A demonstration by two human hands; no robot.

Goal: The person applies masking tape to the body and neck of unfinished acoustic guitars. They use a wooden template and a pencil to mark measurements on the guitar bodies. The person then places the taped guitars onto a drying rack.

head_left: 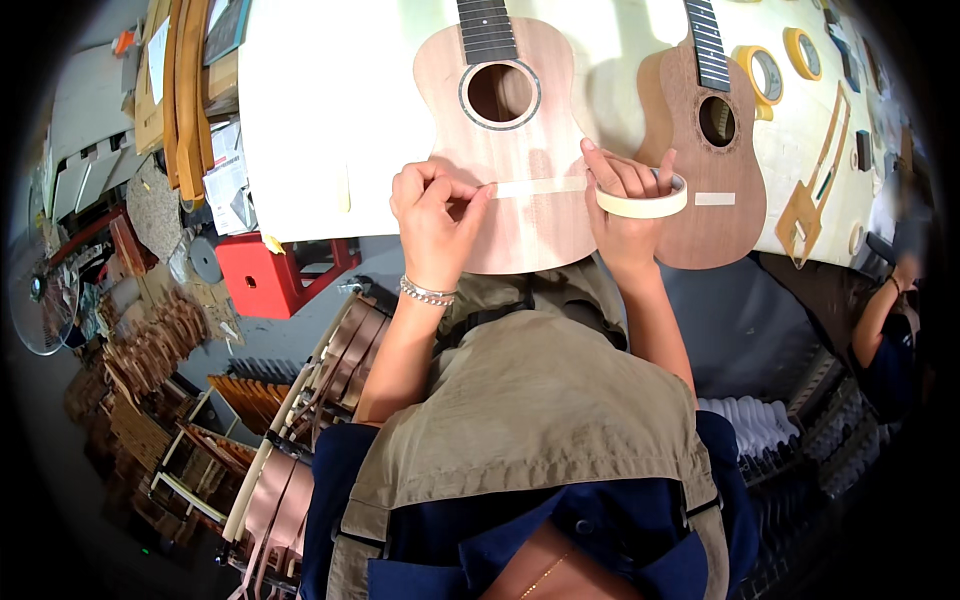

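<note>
Nearest the camera, an olive apron [540, 420] over dark blue clothing is seen, and both forearms rise from it toward the white workbench [320, 130]. A beaded bracelet [427, 292] is worn on the left wrist. The left hand [432, 215] is closed, its fingertips pinched on the free end of a strip of cream masking tape [540, 187], which is pressed against the top of the pale ukulele body [510, 160]. The strip is stretched flat across the lower part of that body, below the round sound hole [499, 93], and runs rightward to the tape roll [642, 203]. The roll is gripped by the right hand [625, 205], with fingers hooked through its core, just off the right edge of the pale body. Just beside it, a darker brown ukulele [712, 170] lies on the bench, a short piece of tape [714, 199] being stuck across its lower bout. Beyond that, two more tape rolls [765, 72] are laid near the bench's far right, and a flat wooden template [812, 195] is rested at an angle. At the right rim another person's arm [880, 310] is glimpsed. To the left, below the bench edge, a red crate [270, 275] is set on the floor, stacks of wooden instrument parts [150, 350] are piled nearby, and bent wooden sides [187, 90] are leaned beside the bench. A fan [42, 290] is seen at the far left.
</note>
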